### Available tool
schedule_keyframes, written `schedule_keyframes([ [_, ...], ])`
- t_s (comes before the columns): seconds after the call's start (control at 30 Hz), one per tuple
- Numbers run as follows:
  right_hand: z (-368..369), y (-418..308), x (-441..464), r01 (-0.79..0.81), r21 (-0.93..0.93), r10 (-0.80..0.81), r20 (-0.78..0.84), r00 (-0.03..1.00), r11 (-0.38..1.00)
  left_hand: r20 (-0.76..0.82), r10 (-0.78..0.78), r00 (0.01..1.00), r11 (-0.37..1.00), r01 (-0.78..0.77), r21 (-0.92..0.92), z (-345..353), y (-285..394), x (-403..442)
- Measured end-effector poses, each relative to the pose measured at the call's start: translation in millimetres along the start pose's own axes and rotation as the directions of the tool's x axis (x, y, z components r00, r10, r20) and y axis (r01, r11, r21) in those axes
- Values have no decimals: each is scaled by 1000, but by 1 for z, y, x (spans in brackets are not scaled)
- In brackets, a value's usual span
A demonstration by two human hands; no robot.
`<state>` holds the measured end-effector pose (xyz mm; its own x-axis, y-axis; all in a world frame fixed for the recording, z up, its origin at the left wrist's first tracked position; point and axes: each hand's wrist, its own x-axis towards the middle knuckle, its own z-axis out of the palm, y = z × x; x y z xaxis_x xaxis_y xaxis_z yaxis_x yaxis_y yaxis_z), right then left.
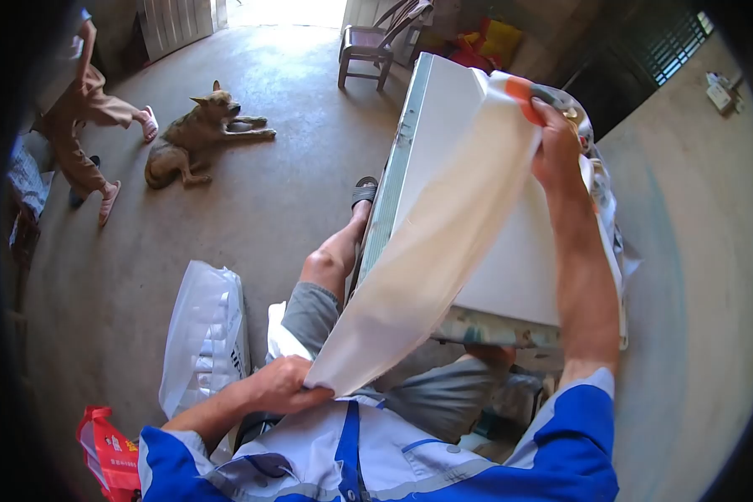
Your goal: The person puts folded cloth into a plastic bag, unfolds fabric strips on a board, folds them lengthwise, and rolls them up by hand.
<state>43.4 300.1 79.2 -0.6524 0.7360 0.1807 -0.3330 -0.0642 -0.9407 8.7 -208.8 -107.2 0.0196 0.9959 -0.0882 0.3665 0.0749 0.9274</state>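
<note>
A long cream-white strip (431, 226) of thin cloth-like or paper-like material stretches diagonally in front of me, slightly bowed and partly blurred. Its near end is pinched in my left hand (289, 385), close to my waist. Up at the far end, my right hand (556, 146) is closed around the strip's edge, with an orange piece (523, 89) at its fingertips; whether that is part of the strip or a separate object, I cannot tell. Beneath the strip is a white sheet or board (510, 268) on a table (397, 159) with a greenish edge.
Crumpled plastic and small items (590, 142) line the table's right side by the wall. On the floor to my left are a clear bag of white rolls (205, 335) and a red bag (113, 452). A dog (184, 138) lies ahead, near a walking person (84, 109) and a chair (372, 42).
</note>
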Motion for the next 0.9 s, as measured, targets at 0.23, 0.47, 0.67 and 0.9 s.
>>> schedule_keyframes([
  [0.23, -11, -17, 275, 311, -449, -263, 167, 950, 838, -267, 274, 924, 903, -343, -261, -116, 114, 84],
  [0.47, -58, 7, 323, 271, -658, -406, -57, 912, 702, -275, 316, 908, 854, -398, -334, -169, 112, 204],
  [0.67, -125, 105, 282, -235, -389, 143, -251, 957, 891, -209, -38, 977, 688, -126, -714, -155, 84, 219],
  [0.9, -88, 51, 167, -157, -692, 129, -92, 987, 705, -142, -166, 976, 715, 20, -698, -143, 81, 221],
])
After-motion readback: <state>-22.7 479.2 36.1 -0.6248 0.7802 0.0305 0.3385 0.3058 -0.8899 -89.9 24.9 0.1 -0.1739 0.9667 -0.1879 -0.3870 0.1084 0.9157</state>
